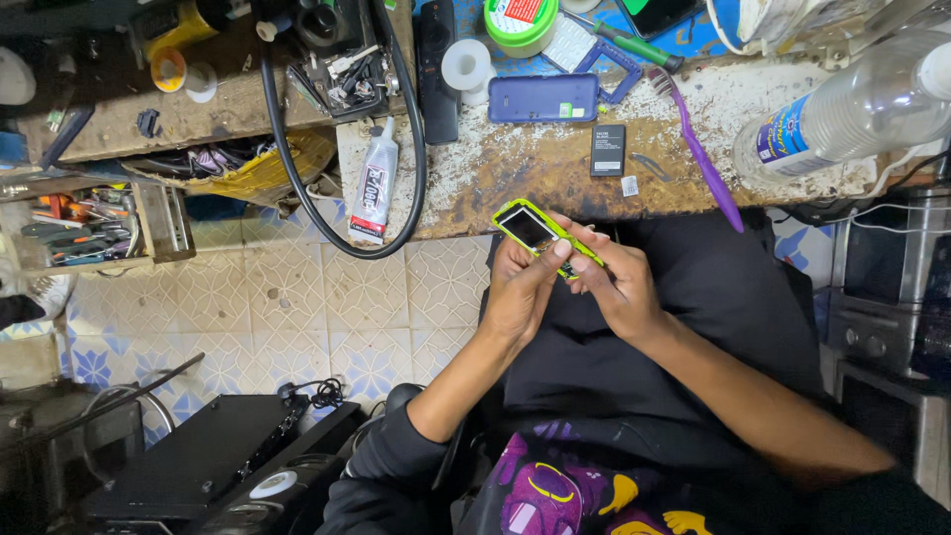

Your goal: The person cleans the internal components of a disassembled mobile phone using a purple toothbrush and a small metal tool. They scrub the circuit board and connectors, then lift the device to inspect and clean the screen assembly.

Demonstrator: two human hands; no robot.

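A small lime-green mobile phone [530,227] with a dark screen is held over my lap, just in front of the worn workbench edge [466,213]. My left hand [522,289] grips it from below, thumb resting on its lower half. My right hand [616,282] closes on the phone's right end, fingers curled over the keypad part, which is hidden. On the bench beyond lie a blue phone back cover [543,98], a black battery [607,150] and a purple toothbrush [698,154].
A glue tube [374,183] and a looped black cable [287,149] lie at the bench's left part. A clear plastic bottle [852,104] lies at the right. A tool tray [89,223] hangs at left, and black equipment [218,456] stands on the tiled floor.
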